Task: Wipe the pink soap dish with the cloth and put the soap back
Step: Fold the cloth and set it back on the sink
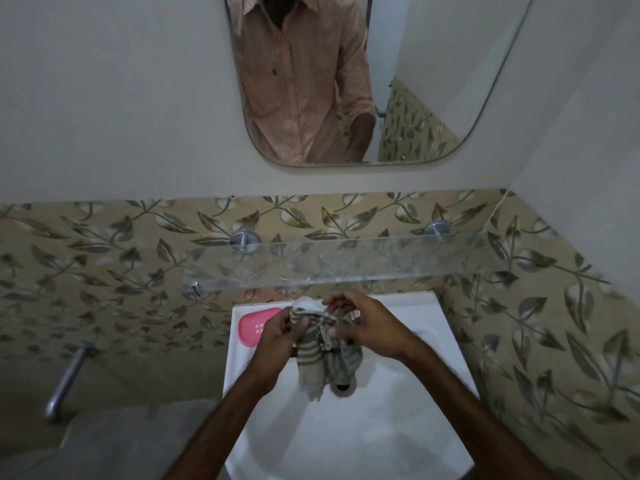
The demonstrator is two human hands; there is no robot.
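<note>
Far left of both grips, a metal pipe (65, 379) comes out of the leaf-pattern tiles, well apart from the sink (408, 431). Just left of the left grip (280, 336) lies the pink soap dish (252, 329), flat on the back ledge of the sink w/ nothing in it. Its right end is partly hidden behind that grip's knuckles.

The left grip has its fingers curled round the upper part of the striped cloth (322, 358), w/ the thumb pressed on the fabric. The cloth hangs down btw the two grips, over the sink bowl, & its lower end is near the drain (343, 388).

On top of the cloth, just above the left grip's fingertips, sits the white soap (306, 303). The right grip (363, 327) pinches the soap's right end w/ thumb & forefinger, as far as can be seen. Its other fingers are curled & touch the cloth.

Above both grips is a glass shelf (346, 259) on two metal holders. Higher on the wall, a mirror (415, 81) shows a person in a checked shirt.
</note>
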